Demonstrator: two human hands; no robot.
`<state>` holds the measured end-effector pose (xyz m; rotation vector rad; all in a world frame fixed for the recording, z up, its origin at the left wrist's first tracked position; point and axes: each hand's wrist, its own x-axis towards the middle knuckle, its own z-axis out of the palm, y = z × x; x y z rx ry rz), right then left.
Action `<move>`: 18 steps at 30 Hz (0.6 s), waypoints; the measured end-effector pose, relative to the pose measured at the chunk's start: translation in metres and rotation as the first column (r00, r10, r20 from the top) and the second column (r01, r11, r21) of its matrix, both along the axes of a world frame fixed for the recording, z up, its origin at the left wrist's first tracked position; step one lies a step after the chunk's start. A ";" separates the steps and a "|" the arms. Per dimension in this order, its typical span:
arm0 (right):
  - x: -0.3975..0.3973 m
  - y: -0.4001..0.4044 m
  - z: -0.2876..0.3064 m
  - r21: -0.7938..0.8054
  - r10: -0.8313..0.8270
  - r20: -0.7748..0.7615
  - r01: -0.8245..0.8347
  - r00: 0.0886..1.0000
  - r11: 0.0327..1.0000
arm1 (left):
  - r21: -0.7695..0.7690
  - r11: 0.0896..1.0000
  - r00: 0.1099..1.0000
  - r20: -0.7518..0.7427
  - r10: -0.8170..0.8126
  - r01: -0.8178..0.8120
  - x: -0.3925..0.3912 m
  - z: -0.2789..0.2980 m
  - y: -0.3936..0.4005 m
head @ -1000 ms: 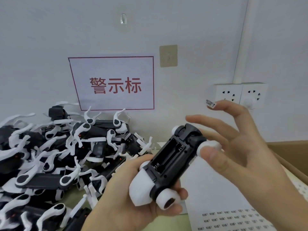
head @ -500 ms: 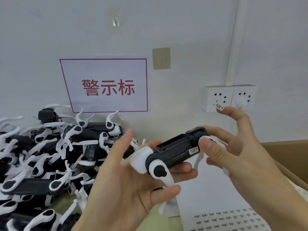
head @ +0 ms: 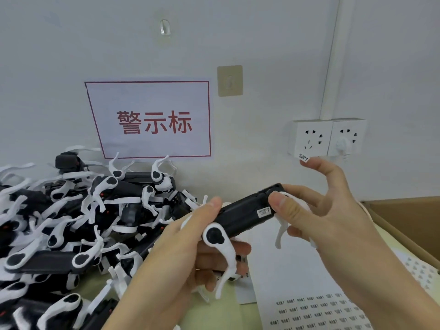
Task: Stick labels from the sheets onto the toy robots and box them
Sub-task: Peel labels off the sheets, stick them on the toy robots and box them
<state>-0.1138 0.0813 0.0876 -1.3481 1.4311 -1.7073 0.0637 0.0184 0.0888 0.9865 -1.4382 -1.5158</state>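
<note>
Toy robot (head: 240,216) turned since 1 s ago: battery bay no longer faces up, side now faces camera, 1 label (head: 264,212) stuck there. Left hand (head: 181,256) grip curled under body. Right hand (head: 316,210) thumb presses end; 2nd label (head: 303,157) on fingertip, probably next. Label sheet (head: 316,310) on desk; box (head: 404,222) at right, boxing not begun.

White wall (head: 262,39) bears sign (head: 152,120), sockets (head: 327,138)
</note>
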 end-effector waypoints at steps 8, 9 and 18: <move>-0.012 0.015 0.003 0.061 -0.001 0.013 0.001 1.000 0.998 | 0.056 0.996 0.980 -0.189 -0.058 0.070 -0.005 -0.012 0.014; -0.018 0.018 0.004 0.081 0.029 -0.019 -0.027 0.999 0.996 | 0.050 0.996 0.978 -0.200 -0.065 0.076 -0.006 -0.014 0.014; -0.100 0.079 0.005 0.143 0.157 -0.333 -0.115 0.930 0.983 | 0.010 0.972 0.947 -0.230 -0.227 0.235 -0.062 -0.039 0.056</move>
